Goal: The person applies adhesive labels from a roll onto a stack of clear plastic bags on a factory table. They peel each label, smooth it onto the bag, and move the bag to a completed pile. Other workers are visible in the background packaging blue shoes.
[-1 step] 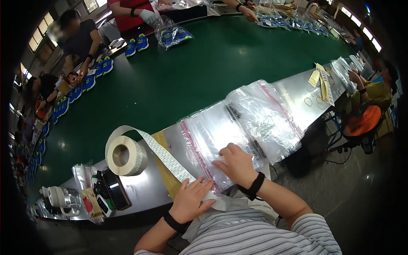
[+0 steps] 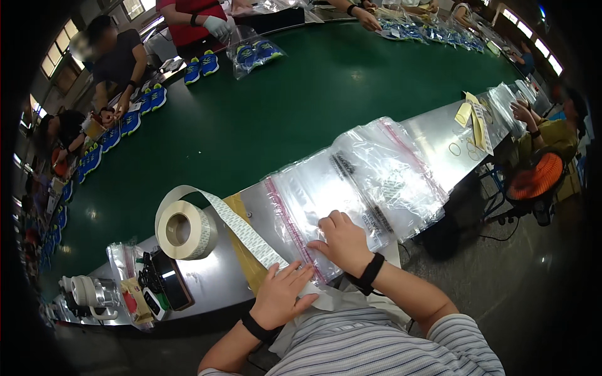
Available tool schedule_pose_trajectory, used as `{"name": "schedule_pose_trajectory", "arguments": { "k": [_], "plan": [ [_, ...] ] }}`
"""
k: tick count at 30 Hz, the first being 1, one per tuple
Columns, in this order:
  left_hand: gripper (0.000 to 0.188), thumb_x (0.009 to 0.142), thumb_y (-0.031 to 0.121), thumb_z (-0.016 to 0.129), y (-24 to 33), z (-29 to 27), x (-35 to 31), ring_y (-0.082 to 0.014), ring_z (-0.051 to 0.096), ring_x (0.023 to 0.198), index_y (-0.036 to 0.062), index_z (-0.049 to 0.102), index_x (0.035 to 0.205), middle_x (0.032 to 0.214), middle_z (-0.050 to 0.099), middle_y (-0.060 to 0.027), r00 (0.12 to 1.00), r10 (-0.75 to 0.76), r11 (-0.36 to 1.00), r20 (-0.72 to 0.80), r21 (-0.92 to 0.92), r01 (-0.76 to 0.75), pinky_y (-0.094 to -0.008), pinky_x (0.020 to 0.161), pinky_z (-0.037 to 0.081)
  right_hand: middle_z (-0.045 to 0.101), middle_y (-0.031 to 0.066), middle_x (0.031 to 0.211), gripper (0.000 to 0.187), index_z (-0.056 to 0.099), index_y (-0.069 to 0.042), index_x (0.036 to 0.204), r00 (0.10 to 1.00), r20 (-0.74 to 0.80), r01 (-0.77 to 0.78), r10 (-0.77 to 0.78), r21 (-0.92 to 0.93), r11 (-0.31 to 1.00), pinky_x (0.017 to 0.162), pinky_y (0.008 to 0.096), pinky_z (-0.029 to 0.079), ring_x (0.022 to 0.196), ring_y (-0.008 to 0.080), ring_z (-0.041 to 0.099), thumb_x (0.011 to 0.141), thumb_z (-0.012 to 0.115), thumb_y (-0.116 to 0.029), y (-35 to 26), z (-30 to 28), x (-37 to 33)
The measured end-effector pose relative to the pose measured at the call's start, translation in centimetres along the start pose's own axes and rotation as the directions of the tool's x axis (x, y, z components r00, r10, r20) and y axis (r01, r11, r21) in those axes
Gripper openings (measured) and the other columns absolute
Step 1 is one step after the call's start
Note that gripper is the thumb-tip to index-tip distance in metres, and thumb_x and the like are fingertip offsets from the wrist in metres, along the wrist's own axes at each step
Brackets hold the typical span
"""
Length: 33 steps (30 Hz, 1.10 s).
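1) We see our left hand open, fingers spread, over the near end of a label strip, its fingertips at the bags' pink-lined edge
2) Our right hand lies on the clear plastic bags, fingers loosely bent; whether it pinches the film, we cannot tell
3) We find those bags at one o'clock from the left hand, spread flat over the metal table
4) At ten o'clock from the left hand we have the label roll, joined to the strip
5) At eleven o'clock from the right hand, well apart, we see bagged blue shoes
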State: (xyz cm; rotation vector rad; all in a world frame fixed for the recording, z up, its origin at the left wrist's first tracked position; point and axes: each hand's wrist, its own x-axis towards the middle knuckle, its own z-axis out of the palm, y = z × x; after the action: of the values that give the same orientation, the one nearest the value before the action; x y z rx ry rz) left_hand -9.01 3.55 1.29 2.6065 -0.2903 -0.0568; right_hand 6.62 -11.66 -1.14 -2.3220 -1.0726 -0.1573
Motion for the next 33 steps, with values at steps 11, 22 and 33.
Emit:
{"name": "schedule_pose_trajectory", "arguments": {
  "k": [11, 22, 33],
  "plan": [
    [0.049, 0.095, 0.036, 0.050, -0.1, -4.0, 2.9, -0.0257, 0.051, 0.121, 0.0029, 0.049, 0.131, 0.127, 0.057, -0.0157, 0.982, -0.100, 0.879, 0.159, -0.448, 0.162, -0.0434, 0.102, 0.036, 0.061, 0.0110, 0.083, 0.011, 0.064, -0.008, 0.084, 0.987, -0.024, -0.141, 0.161, 0.365, 0.920, 0.064, 0.0401, 0.049, 0.073, 0.0318, 0.061, 0.085, 0.061, -0.018, 3.9, -0.6, -0.4],
    [0.032, 0.094, 0.008, 0.037, -3.9, 2.2, 14.6, -0.0347, 0.053, 0.117, -0.0059, 0.046, 0.121, 0.126, 0.051, -0.0245, 0.883, -0.294, -0.543, 0.367, -0.824, 0.161, -0.0460, 0.093, 0.049, 0.057, -0.0002, 0.074, 0.018, 0.062, 0.000, 0.085, 0.804, 0.201, -0.450, 0.560, 0.821, 0.352, 0.062, 0.0222, 0.041, 0.069, 0.0069, 0.052, 0.090, 0.057, -0.016, 5.9, -4.7, 0.7],
    [0.067, 0.093, 0.056, 0.040, -1.3, -0.5, 13.5, -0.0388, 0.048, 0.115, 0.0061, 0.031, 0.136, 0.129, 0.044, -0.0238, 0.922, -0.061, -0.689, 0.382, -0.684, 0.238, -0.0591, 0.100, 0.036, 0.055, 0.0129, 0.115, 0.048, 0.053, -0.006, 0.119, 0.974, -0.034, 0.228, -0.226, 0.136, 0.964, 0.090, 0.0410, 0.045, 0.101, 0.0325, 0.056, 0.076, 0.070, -0.019, 1.3, -6.3, -2.1]
  ]
}}
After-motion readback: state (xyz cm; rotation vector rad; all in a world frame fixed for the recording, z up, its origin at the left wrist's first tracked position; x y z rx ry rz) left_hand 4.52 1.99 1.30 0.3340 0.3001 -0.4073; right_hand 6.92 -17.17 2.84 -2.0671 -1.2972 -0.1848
